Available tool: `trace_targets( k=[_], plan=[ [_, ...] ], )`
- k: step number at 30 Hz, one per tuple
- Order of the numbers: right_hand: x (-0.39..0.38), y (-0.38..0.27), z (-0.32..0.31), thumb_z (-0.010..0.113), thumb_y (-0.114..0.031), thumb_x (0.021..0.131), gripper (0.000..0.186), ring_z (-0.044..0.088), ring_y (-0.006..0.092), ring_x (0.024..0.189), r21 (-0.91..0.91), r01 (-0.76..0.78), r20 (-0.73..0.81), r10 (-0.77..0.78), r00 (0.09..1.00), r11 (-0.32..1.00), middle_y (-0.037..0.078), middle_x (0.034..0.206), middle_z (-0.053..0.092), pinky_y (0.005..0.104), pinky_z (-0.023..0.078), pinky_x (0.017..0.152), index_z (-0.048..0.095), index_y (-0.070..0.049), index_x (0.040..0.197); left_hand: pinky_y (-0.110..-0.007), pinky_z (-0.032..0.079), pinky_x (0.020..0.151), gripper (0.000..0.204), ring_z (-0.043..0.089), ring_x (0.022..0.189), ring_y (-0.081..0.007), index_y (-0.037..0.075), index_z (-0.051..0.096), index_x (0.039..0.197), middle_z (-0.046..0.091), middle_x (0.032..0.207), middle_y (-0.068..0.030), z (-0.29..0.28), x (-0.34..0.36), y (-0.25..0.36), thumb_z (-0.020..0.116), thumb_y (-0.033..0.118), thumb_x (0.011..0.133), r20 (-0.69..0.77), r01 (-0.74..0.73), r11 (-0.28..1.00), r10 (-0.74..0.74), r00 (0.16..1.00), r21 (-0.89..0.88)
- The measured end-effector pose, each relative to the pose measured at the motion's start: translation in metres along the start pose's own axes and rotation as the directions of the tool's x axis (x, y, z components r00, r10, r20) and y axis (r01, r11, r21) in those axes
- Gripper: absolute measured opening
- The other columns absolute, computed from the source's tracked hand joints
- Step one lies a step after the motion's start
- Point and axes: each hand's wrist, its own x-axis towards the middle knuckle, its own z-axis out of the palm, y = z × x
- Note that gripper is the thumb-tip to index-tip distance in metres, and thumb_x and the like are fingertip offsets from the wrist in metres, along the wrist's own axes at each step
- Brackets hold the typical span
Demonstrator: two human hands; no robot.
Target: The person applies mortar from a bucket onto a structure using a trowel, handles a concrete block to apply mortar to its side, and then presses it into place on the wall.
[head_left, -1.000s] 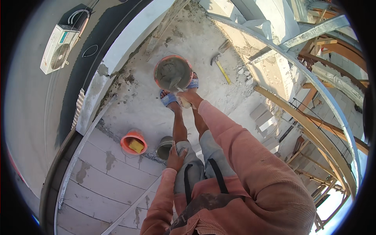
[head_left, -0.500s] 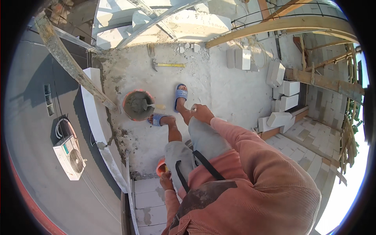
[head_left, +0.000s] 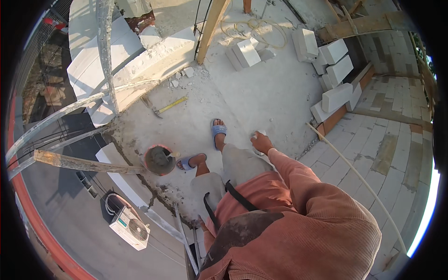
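My right hand [head_left: 262,142] is out in front of my right thigh, its fingers curled. Something small and whitish shows at the fingers, too small to name. Low by my left hip, my left hand [head_left: 199,223] is small and dark, partly covered by my clothing. Its fingers are not clear, nor is anything in them. An orange-rimmed bucket [head_left: 148,163] of wet grey mortar stands just left of my sandalled feet. A trowel [head_left: 175,154] rests in it, its pale handle sticking out toward the right.
A yellow-handled hammer [head_left: 170,106] lies on the concrete floor beyond the bucket. White blocks [head_left: 337,70] are stacked to the right, with a pair [head_left: 245,52] farther off. A wooden beam [head_left: 88,162] reaches toward the bucket from the left. Below the left edge hangs an air-conditioner unit [head_left: 130,227].
My view has swung round, with more block wall showing at right. My right hand has moved right, away from my knee. The orange-red thing at my left hand no longer shows.
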Motion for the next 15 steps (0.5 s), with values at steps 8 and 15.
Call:
trace_targets(
  k=[8,15],
  plan=[
    [0.046,0.106,-0.010,0.063,-0.024,0.097,0.041,0.076,0.0234,0.083,0.267,0.002,0.020,-0.008,1.000,0.964,0.020,0.105,0.075,0.0351,0.060,0.071,0.065,0.003,0.127,-0.048,0.055,0.087,0.053,0.070,0.106,-0.0384,0.011,0.039,0.155,0.072,0.121,-0.0213,0.007,-0.044,0.112,0.053,0.030,0.107,-0.030,-0.046,0.988,0.042,0.999,-0.146],
    [0.029,0.054,0.015,0.057,-0.014,0.094,0.043,0.075,0.0364,0.092,0.351,-0.012,0.100,-0.024,0.995,0.936,0.023,0.113,0.074,0.0451,0.059,0.086,0.059,-0.002,0.136,-0.047,0.054,0.089,0.052,0.069,0.110,-0.0367,0.011,0.042,0.154,0.071,0.124,-0.0202,-0.002,-0.061,0.093,0.052,0.032,0.107,0.016,0.040,0.995,-0.039,0.999,-0.094]
  ],
)
